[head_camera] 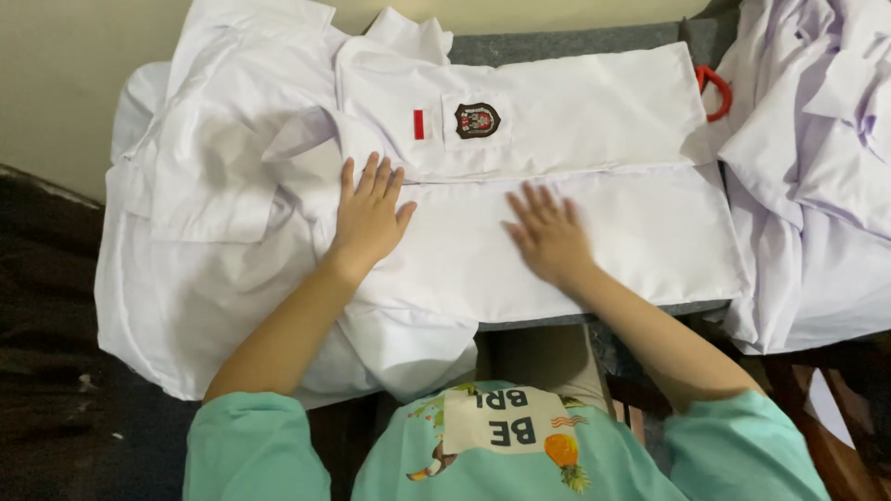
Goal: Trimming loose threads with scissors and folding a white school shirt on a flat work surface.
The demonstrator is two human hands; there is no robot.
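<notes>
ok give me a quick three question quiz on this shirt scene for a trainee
1. True or false: both hands lie flat, palms down, on the white shirt.
2. Which hand is nearer the shirt's collar end: (a) left hand (b) right hand?
3. What red thing shows at the far right end of the shirt?

Key:
1. True; fingers spread, nothing gripped.
2. (a); the collar and shoulders lie to the left.
3. A red hanger hook, peeking out beside the pile of white garments.
</notes>
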